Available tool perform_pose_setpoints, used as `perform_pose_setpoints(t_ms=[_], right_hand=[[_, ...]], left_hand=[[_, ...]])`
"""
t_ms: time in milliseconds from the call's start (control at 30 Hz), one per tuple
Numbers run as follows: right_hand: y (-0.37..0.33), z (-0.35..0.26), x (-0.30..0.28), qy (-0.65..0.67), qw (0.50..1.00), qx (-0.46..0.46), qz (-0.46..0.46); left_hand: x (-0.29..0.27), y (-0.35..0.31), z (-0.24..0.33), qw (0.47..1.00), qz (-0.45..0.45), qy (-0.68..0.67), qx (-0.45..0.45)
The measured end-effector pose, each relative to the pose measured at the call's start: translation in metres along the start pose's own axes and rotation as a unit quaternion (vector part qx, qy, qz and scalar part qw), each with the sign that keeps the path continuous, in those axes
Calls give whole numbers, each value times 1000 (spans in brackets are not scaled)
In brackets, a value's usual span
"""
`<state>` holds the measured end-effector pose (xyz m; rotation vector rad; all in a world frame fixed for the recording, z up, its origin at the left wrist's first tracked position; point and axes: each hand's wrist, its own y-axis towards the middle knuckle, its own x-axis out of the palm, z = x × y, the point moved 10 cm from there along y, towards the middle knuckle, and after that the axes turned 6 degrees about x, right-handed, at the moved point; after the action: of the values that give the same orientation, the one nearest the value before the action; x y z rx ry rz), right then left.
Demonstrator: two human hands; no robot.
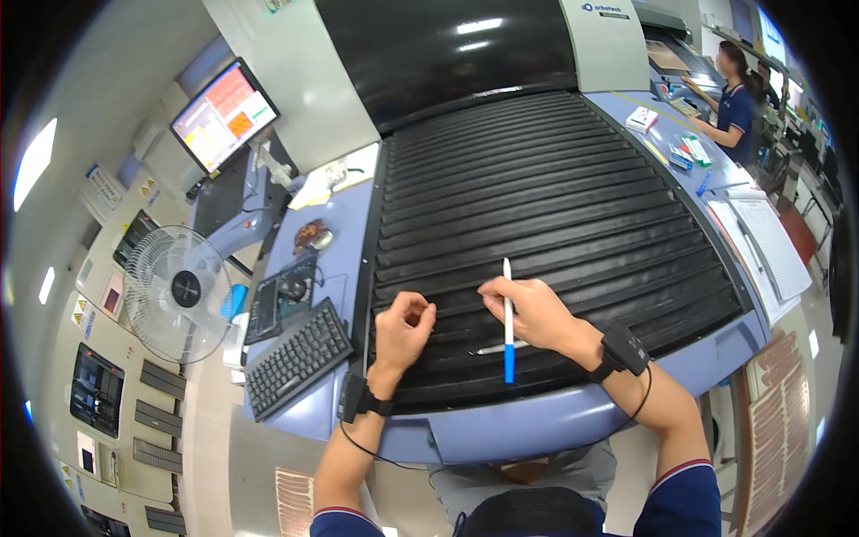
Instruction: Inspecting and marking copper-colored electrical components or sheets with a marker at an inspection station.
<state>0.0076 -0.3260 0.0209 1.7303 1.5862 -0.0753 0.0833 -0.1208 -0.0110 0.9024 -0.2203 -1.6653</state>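
Observation:
Above the near part of a black ribbed bed (537,215), my right hand (541,315) is closed round a white marker pen (508,324). The pen stands nearly upright in the picture, its blue end toward me. A thin, silvery pen-like tool (494,349) shows below the same hand; whether the hand holds it or it lies on the bed, I cannot tell. My left hand (403,329) hovers near the bed's left edge with its fingers curled in toward the thumb. Nothing shows in its grasp. Both wrists wear black straps with small boxes and cables.
A keyboard (299,360) and a dark mouse (293,286) sit on the left ledge, with a monitor (225,116) behind and a fan (179,291) farther left. Open notebooks (771,246) and small boxes (682,157) lie on the right. A co-worker (735,112) stands far right.

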Motion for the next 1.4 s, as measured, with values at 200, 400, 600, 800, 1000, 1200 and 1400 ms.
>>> perform_pose_setpoints(t_ms=[200, 400, 600, 800, 1000, 1200, 1400], right_hand=[[2, 4, 4, -31, 999, -9, -25], [0, 10, 1, -24, 999, -3, -25], [2, 11, 0, -47, 999, -8, -22], [3, 8, -13, -83, 996, -14, 7], [13, 13, -33, -48, 998, 11, 46], [13, 15, -39, -43, 997, 19, 69], [11, 45, -41, -80, 993, 89, 15]], left_hand=[[-1, 7, 25, 997, -22, 65, 20], [1, 5, 26, 996, -37, 76, 21], [-5, 7, 22, 994, -32, 106, 21], [-20, 15, 22, 991, 0, 123, 53], [-58, 19, 2, 983, 87, 161, 13], [-53, 19, -3, 953, 31, 301, -17], [-18, 7, -15, 931, -108, 342, -67]])
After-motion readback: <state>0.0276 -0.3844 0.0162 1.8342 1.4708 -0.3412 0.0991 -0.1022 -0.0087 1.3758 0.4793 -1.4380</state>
